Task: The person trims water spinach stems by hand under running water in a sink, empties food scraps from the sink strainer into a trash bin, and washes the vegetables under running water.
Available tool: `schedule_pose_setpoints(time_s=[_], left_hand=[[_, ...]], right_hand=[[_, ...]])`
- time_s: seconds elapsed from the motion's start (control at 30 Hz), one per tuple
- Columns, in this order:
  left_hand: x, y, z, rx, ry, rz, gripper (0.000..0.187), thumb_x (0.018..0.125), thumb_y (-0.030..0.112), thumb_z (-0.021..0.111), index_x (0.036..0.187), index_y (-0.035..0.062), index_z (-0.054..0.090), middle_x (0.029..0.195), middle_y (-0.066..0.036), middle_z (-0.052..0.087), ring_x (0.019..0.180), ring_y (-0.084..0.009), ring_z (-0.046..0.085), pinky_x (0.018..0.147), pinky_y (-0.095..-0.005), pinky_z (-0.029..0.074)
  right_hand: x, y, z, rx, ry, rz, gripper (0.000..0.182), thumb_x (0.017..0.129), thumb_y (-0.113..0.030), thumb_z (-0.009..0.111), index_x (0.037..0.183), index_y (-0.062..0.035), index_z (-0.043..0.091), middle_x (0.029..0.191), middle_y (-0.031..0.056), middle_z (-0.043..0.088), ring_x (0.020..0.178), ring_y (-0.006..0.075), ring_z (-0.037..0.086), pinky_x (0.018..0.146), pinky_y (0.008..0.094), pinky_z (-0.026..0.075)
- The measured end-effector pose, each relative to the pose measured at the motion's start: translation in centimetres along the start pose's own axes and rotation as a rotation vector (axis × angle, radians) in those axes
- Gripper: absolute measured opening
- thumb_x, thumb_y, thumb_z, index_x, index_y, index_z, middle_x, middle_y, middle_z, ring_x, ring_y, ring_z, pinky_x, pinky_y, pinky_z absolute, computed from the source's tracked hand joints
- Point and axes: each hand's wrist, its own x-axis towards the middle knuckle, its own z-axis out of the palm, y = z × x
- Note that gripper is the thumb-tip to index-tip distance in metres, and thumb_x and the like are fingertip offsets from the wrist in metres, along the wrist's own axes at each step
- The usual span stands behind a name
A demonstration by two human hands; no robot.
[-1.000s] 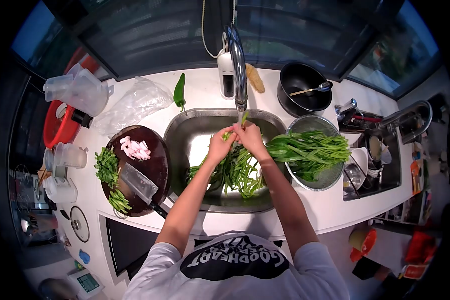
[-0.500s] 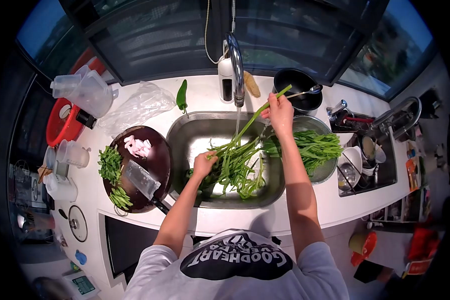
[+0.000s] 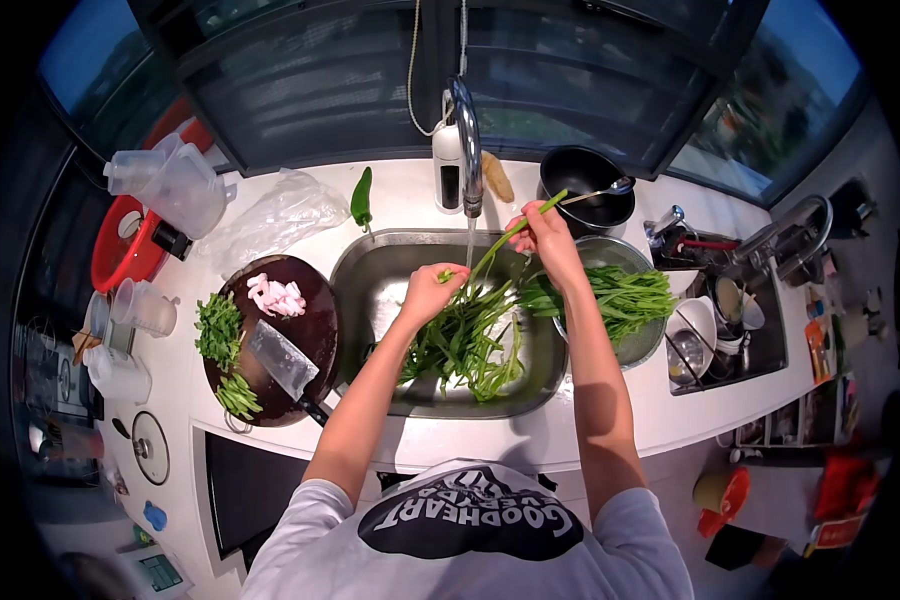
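Pinching a stem point(image 3: 496, 247) over the sink point(image 3: 400, 237), the right hand point(image 3: 553, 246) could snap it by overbending; the left hand point(image 3: 428, 296) seemingly pinches a green piece point(image 3: 445, 275).

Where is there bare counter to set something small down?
Behind the sink, between green chili and white bottle; also the counter strip between sink and near edge. Crowded: right of the sink, with bowl of greens and pot; left, with the round board.
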Motion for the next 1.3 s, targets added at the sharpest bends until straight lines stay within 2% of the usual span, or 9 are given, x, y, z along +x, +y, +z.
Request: schedule_pose_setpoints(time_s=[0.2, 0.33, 0.43, 0.63, 0.73, 0.93, 1.03, 1.13, 1.3], left_hand=[[0.3, -0.4, -0.2, 0.123, -0.006, 0.221, 0.018, 0.079, 0.016, 0.065, 0.093, 0.0047, 0.068, 0.070, -0.003, 0.062, 0.064, -0.0080, 0.052, 0.060, -0.0243, 0.042], [0.5, -0.1, -0.5, 0.130, 0.051, 0.382, 0.015, 0.078, 0.016, 0.065, 0.087, 0.0043, 0.066, 0.068, -0.007, 0.060, 0.063, -0.0105, 0.053, 0.060, -0.0260, 0.042], [-0.2, 1.4, -0.9, 0.177, -0.018, 0.108, 0.015, 0.076, 0.017, 0.064, 0.082, 0.0038, 0.065, 0.065, -0.011, 0.060, 0.056, -0.0166, 0.055, 0.055, -0.0289, 0.042], [0.1, -0.2, -1.0, -0.077, -0.045, 0.171, 0.019, 0.079, 0.019, 0.063, 0.090, 0.0045, 0.068, 0.061, -0.001, 0.062, 0.053, -0.0076, 0.051, 0.050, -0.0270, 0.041], [0.2, 0.4, -2.4, -0.178, -0.219, -0.140, 0.022, 0.080, 0.019, 0.063, 0.093, 0.0033, 0.069, 0.067, 0.000, 0.064, 0.060, -0.0046, 0.054, 0.055, -0.0244, 0.044], [-0.4, 2.0, -2.3, 0.134, -0.201, 0.016, 0.021, 0.075, 0.017, 0.066, 0.090, 0.0026, 0.069, 0.069, -0.006, 0.063, 0.063, -0.0093, 0.057, 0.061, -0.0251, 0.045], [-0.2, 1.1, -1.5, 0.242, -0.094, 0.300, 0.019, 0.072, 0.016, 0.066, 0.087, 0.0033, 0.068, 0.072, -0.009, 0.062, 0.065, -0.0161, 0.059, 0.061, -0.0272, 0.046], [-0.2, 0.7, -0.9, 0.248, 0.003, 0.380, 0.018, 0.073, 0.013, 0.066, 0.086, 0.0010, 0.066, 0.076, -0.009, 0.061, 0.068, -0.0146, 0.058, 0.063, -0.0272, 0.045], [-0.6, 0.8, 0.2, 0.123, 0.023, 0.247, 0.016, 0.072, 0.011, 0.065, 0.083, -0.0001, 0.064, 0.072, -0.010, 0.059, 0.064, -0.0151, 0.055, 0.060, -0.0282, 0.044]], right_hand=[[-0.1, 0.3, -0.1, 0.194, -0.028, 0.016, 0.024, 0.097, -0.025, 0.042, 0.103, -0.0020, 0.046, 0.086, 0.0102, 0.060, 0.068, 0.0124, 0.055, 0.060, 0.0241, 0.047], [0.4, 1.2, 0.2, 0.017, 0.037, 0.054, 0.020, 0.093, -0.021, 0.051, 0.100, -0.0019, 0.049, 0.081, 0.0074, 0.059, 0.061, 0.0105, 0.052, 0.055, 0.0220, 0.045], [0.2, 2.0, 1.0, -0.212, 0.033, 0.031, 0.016, 0.090, -0.015, 0.055, 0.098, -0.0016, 0.051, 0.076, 0.0046, 0.057, 0.061, 0.0094, 0.054, 0.051, 0.0210, 0.044], [0.5, 2.7, 1.1, -0.312, -0.014, 0.005, 0.012, 0.091, -0.010, 0.053, 0.099, -0.0012, 0.050, 0.079, 0.0036, 0.057, 0.066, 0.0101, 0.057, 0.054, 0.0215, 0.044], [0.7, 3.2, 1.0, -0.303, -0.034, -0.038, 0.014, 0.089, -0.010, 0.054, 0.100, -0.0015, 0.050, 0.075, 0.0045, 0.058, 0.064, 0.0104, 0.059, 0.054, 0.0238, 0.046], [0.7, 3.5, 1.1, -0.337, -0.083, -0.028, 0.014, 0.091, -0.009, 0.053, 0.102, -0.0020, 0.050, 0.082, 0.0039, 0.057, 0.069, 0.0095, 0.056, 0.059, 0.0217, 0.044], [0.4, 3.7, 1.3, -0.312, -0.050, -0.034, 0.013, 0.091, -0.008, 0.053, 0.101, -0.0017, 0.051, 0.081, 0.0040, 0.058, 0.068, 0.0090, 0.056, 0.059, 0.0216, 0.045], [0.5, 4.1, 1.5, -0.305, 0.001, -0.086, 0.013, 0.088, -0.010, 0.056, 0.099, -0.0028, 0.054, 0.071, 0.0039, 0.058, 0.062, 0.0094, 0.059, 0.055, 0.0232, 0.047], [0.1, 3.8, 1.5, -0.326, 0.024, -0.100, 0.013, 0.088, -0.010, 0.056, 0.098, -0.0024, 0.054, 0.070, 0.0040, 0.059, 0.062, 0.0096, 0.060, 0.055, 0.0234, 0.047]])
